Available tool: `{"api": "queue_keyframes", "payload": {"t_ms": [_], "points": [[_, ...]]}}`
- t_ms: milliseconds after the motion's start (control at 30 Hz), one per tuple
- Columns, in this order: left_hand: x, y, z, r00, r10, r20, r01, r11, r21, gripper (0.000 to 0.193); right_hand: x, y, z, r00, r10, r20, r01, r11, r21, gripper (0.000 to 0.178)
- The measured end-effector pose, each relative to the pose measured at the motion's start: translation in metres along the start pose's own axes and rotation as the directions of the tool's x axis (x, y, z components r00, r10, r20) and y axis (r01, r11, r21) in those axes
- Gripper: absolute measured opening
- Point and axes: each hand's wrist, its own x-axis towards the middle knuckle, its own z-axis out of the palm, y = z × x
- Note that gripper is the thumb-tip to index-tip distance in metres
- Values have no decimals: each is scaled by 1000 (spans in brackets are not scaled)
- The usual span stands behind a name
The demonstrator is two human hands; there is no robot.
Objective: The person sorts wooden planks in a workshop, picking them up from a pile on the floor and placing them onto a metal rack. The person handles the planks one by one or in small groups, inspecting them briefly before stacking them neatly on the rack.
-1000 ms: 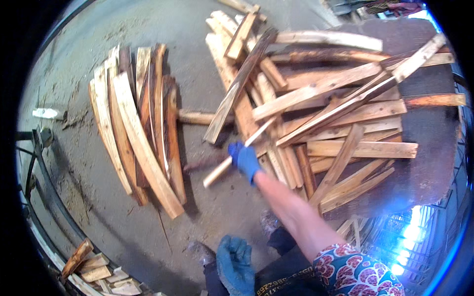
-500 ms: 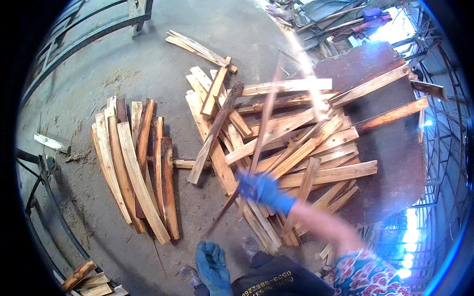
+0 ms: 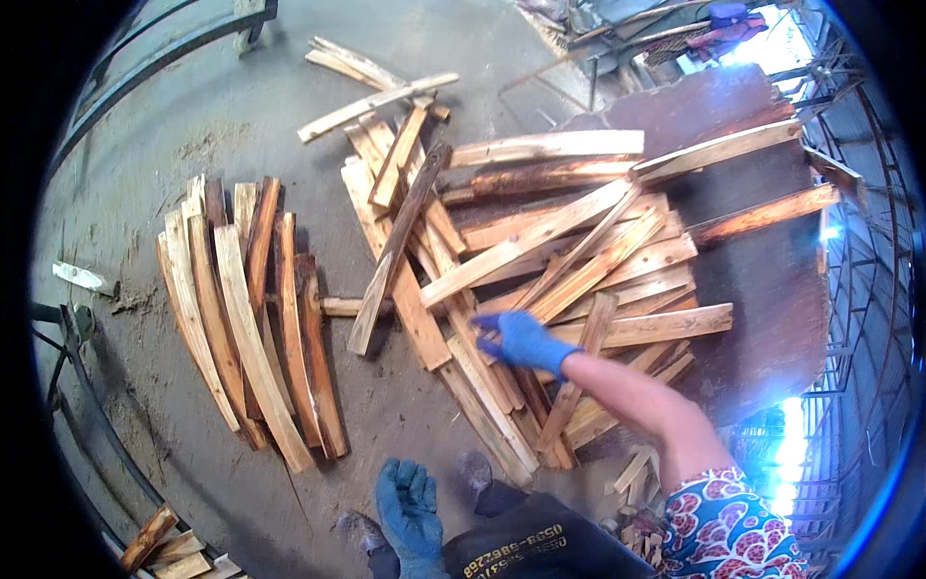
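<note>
My right hand (image 3: 526,344), in a blue glove, hovers over or just touches the near side of a jumbled pile of wooden slats (image 3: 579,236). Its fingers point left and are spread, with nothing between them. Down by my dark clothing, my left hand (image 3: 410,511) wears a teal glove. Its palm is turned up, the fingers loosely bent and apart, holding nothing. A pale slat (image 3: 378,106) lies across other slats at the pile's far left end. Left of the pile, several long slats lie side by side in a row (image 3: 256,328).
Under the pile's right part lies a dark brown sheet (image 3: 752,299). Metal frames (image 3: 145,58) stand along the left edge. A white object (image 3: 85,279) lies on the concrete floor. Short wood pieces (image 3: 174,550) sit at the lower left, and scrap (image 3: 656,39) lies at the far right.
My right hand has let go of a long slat and its fingers have spread. A pale slat now lies across the pile's far left end. My left hand has barely moved.
</note>
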Motion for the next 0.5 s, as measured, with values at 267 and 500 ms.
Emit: {"api": "queue_keyframes", "payload": {"t_ms": [267,500], "points": [[-14,-8,3,993,-95,-76,93,995,-25,35,49,-41,115,989,-150,-4,144,940,310,53],[-19,-6,6,963,-141,-227,136,990,-38,37,141,-82,154,992,67,110,-57,995,-86,52]]}}
